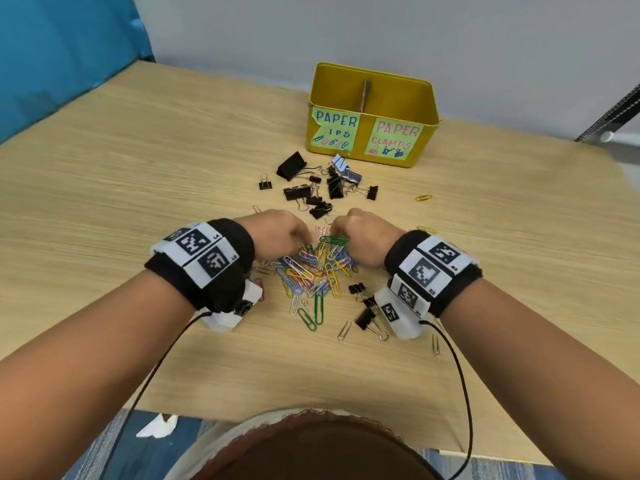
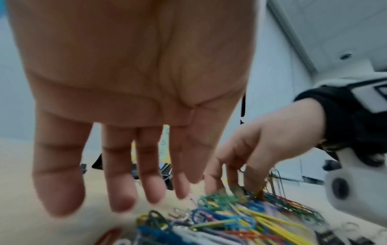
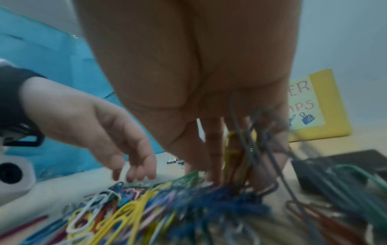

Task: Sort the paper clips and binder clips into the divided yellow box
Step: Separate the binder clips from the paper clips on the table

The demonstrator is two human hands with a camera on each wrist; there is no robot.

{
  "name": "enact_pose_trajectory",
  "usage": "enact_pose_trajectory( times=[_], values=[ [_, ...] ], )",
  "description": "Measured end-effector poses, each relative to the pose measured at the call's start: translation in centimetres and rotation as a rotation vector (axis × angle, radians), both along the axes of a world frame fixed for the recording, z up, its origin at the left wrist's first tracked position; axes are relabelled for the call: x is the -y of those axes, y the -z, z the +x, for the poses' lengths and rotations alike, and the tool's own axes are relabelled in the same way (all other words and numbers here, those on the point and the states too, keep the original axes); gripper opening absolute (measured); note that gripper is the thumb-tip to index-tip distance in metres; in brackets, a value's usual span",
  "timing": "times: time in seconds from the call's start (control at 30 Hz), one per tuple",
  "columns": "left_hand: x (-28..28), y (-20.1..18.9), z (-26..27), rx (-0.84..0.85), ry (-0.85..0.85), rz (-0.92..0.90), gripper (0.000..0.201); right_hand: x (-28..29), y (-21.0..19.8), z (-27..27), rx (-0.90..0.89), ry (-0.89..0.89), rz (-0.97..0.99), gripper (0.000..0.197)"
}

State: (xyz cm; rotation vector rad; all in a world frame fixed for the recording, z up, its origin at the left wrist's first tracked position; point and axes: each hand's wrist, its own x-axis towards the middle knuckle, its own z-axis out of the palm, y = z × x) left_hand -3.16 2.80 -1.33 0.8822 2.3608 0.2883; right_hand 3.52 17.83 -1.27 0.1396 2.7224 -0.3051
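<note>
A heap of coloured paper clips (image 1: 311,268) (image 2: 230,220) (image 3: 146,207) lies on the wooden table between my hands. My left hand (image 1: 301,237) (image 2: 134,190) hovers at the heap's left side with its fingers straight and spread, holding nothing. My right hand (image 1: 337,233) (image 3: 234,165) digs into the heap's far right side, its fingers curled round several clips that hang among them. Black binder clips (image 1: 313,188) lie scattered beyond the hands. Behind them stands the yellow box (image 1: 391,91) (image 3: 335,107), with a divider (image 1: 364,97) and two labels, paper clips left and clamps right.
More binder clips (image 1: 367,313) lie by my right wrist. Single paper clips (image 1: 423,197) lie loose to the right. The table's near edge (image 1: 242,412) runs close to my body, a blue panel (image 1: 52,64) stands at the far left, and a wall is behind the box.
</note>
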Motion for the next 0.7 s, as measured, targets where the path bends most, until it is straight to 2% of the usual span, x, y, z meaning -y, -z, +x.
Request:
enact_pose_trajectory(
  times=[0.07, 0.13, 0.2, 0.27, 0.37, 0.47, 0.57, 0.7],
  values=[
    [0.4, -0.2, -0.6, -0.049, -0.124, 0.059, 0.036, -0.2, -0.2, 0.2, 0.045, -0.037, -0.075, 0.041],
    [0.8, -0.2, -0.9, -0.109, -0.186, 0.029, 0.045, -1.1, -0.6, -0.1, 0.023, 0.062, -0.160, 0.035],
    [1.0, -0.2, -0.5, -0.085, -0.157, -0.016, 0.053, -3.0, -1.0, -0.8, -0.079, 0.230, -0.186, 0.029],
    [0.8, -0.1, 0.2, -0.007, -0.082, -0.036, 0.061, -5.3, -1.3, -1.4, -0.156, 0.383, -0.124, 0.030],
    [0.0, -0.1, 1.4, 0.045, 0.053, -0.078, 0.079, -8.6, -1.3, -1.8, -0.061, 0.484, 0.078, 0.039],
    [-0.8, -0.2, 2.0, 0.089, 0.095, -0.093, 0.097, -9.4, -1.0, -1.2, 0.105, 0.431, 0.182, 0.038],
    [-1.7, -0.3, 1.9, 0.112, 0.066, -0.090, 0.111, -7.7, -1.0, -0.4, 0.157, 0.319, 0.184, 0.036],
    [-3.3, -0.7, 1.3, 0.054, 0.066, -0.188, 0.108, -4.3, -0.7, 0.5, 0.181, 0.110, 0.128, 0.041]
  ],
)
